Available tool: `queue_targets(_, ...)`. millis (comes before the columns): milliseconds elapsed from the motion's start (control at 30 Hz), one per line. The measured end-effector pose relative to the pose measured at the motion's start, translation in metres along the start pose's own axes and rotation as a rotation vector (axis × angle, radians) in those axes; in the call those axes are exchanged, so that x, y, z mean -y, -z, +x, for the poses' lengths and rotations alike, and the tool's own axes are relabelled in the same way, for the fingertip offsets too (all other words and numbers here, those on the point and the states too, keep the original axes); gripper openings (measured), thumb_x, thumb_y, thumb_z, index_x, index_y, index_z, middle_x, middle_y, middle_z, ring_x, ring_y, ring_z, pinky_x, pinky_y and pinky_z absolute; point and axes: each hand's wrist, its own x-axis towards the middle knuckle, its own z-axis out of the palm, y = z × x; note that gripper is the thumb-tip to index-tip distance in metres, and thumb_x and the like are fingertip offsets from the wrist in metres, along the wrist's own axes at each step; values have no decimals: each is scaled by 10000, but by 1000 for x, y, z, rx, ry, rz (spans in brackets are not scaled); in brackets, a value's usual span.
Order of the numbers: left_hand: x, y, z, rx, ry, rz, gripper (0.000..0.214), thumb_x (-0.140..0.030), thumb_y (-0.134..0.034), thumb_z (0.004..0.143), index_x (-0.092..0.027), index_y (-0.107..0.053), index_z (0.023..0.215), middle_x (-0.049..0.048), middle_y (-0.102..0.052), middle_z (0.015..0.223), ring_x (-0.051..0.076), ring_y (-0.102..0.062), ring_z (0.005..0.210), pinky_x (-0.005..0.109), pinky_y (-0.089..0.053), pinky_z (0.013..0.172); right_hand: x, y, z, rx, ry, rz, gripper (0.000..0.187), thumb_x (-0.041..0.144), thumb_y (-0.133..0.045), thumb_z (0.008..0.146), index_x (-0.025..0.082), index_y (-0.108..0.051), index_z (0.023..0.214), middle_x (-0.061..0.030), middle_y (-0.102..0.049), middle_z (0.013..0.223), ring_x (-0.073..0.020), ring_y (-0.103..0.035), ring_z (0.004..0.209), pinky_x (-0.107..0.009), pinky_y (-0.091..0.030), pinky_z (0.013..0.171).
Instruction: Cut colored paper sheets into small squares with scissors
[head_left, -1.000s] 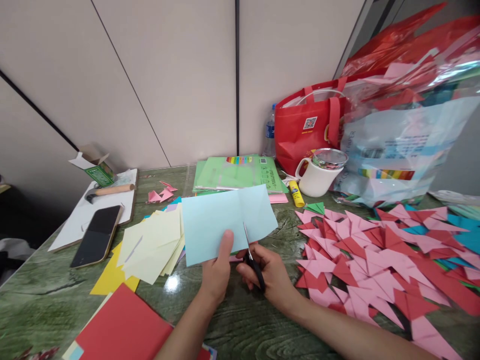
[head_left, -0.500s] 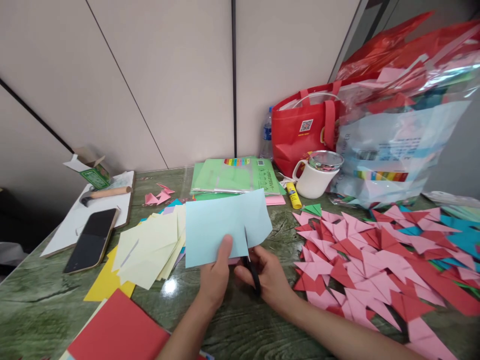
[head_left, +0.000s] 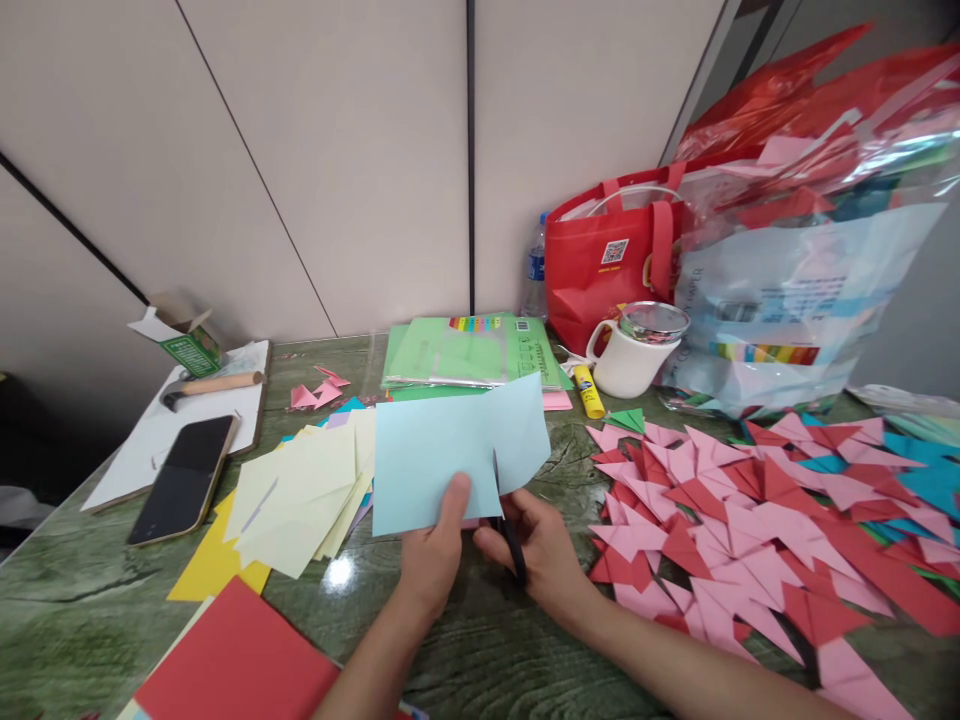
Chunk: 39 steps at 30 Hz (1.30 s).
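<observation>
A light blue sheet of paper [head_left: 427,455] is held up over the table, gripped near its lower edge by my left hand [head_left: 436,555], thumb on top and the other fingers hidden beneath. My right hand [head_left: 541,550] is closed round the handles of black scissors [head_left: 512,548]. Their blades sit in a cut that runs up from the lower edge. Right of that cut, the paper's strip [head_left: 521,430] bends away, still joined at the top. Left of the sheet lie fanned pale yellow papers [head_left: 300,490].
Folded pink and red paper pieces [head_left: 720,530] cover the right side. Behind stand a white mug [head_left: 634,360], a yellow glue stick [head_left: 589,392], green paper packs [head_left: 457,355] and a red bag [head_left: 600,270]. On the left lie a phone [head_left: 184,480], a hammer [head_left: 214,387] and red paper [head_left: 236,660].
The strip on the right has bent a little further outward. My right hand and the scissors have shifted very slightly right; my left hand keeps its hold on the paper.
</observation>
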Motion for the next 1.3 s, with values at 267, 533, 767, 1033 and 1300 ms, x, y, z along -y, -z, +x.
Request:
queue_targets(267,0,-1,0,2,16,-37,388,-333,-631,659,-158,-594,1004,74,-601,1089,184,-524,1045,272,-395,906,0,0,0,-30,-11,-71,290,397,-655,628,161,-503,698,20,-508,574,-101,-443,519,-200,-386,456)
queue_targets(533,2,1,1,-5,43,-11,353,-334,-626,658,-166,-613,968,74,-619,1053,195,-526,1042,289,-379,927,1,0,-1,-8,-37,-85,296,410,-637,644,156,-509,726,39,-465,540,-81,-406,462,-193,-357,413)
queue_targets(767,3,0,1,8,-6,-35,392,-334,-617,667,-177,-586,1025,67,-602,1086,192,-518,1054,286,-378,926,-2,0,-1,12,-46,-73,280,388,-624,671,148,-483,705,50,-446,519,-69,-406,433,-187,-336,397)
queue_targets(1033,2,0,1,12,17,-4,340,-349,-612,670,-158,-618,951,80,-624,1037,191,-541,1011,286,-384,914,1,2,-1,20,-52,-74,293,402,-632,662,147,-502,726,51,-455,510,-72,-420,406,-184,-349,373)
queue_targets(1300,2,1,1,22,28,-11,289,-379,-625,650,-167,-659,844,65,-667,902,203,-582,916,304,-388,897,1,1,-1,19,-77,-38,274,397,-627,673,155,-503,707,48,-485,499,-64,-426,379,-174,-346,359)
